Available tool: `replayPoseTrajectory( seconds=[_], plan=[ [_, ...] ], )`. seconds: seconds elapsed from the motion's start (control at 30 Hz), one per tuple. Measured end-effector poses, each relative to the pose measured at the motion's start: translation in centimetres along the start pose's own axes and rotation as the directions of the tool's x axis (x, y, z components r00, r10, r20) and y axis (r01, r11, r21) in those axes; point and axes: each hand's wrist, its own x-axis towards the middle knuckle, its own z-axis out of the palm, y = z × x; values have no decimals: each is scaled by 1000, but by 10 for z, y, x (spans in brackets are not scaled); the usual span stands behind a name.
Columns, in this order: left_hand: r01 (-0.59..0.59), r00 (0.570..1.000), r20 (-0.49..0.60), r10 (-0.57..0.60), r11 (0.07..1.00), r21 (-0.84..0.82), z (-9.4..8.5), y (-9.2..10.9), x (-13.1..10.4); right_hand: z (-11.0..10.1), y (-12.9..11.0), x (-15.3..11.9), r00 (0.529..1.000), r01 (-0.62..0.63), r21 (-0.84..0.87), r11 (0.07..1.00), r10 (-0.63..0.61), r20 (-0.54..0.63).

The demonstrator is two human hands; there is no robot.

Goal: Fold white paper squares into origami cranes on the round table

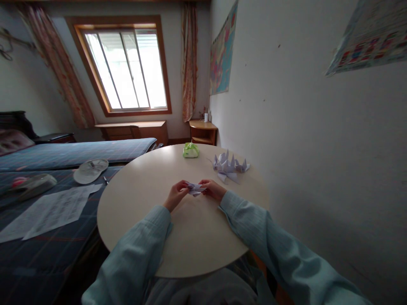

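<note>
A small piece of folded pale paper (pixel 196 189) is held between my two hands above the middle of the round table (pixel 127 203). My left hand (pixel 177 195) pinches its left end, and my right hand (pixel 214 189) has its fingers closed on the right end. Beyond my right hand, several folded paper shapes (pixel 227 165) with pointed tips lie in a cluster on the table. A green and white soft packet (pixel 190 150) sits near the far edge.
The wall (pixel 305 148) runs close along the table's right side. On the left, a bed (pixel 57 250) with a plaid cover holds printed sheets (pixel 60 207), a light cap (pixel 90 170) and a pen (pixel 105 180). A corner shelf (pixel 203 125) stands behind the table.
</note>
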Motion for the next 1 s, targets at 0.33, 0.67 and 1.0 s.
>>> replayPoseTrajectory(
  seconds=[0.33,0.67,1.0],
  plan=[
    [-2,1000,21,2,1000,-20,1,1,-1,-1,-4,-3,997,-66,110,992,61,49],
    [-5,997,-75,4,1000,-16,-3,-5,4,-3,3,3,1000,7,59,998,-8,23],
    [-18,995,-96,15,999,-33,-1,-2,3,2,-3,-4,997,3,-25,1000,-1,83]
  ],
)
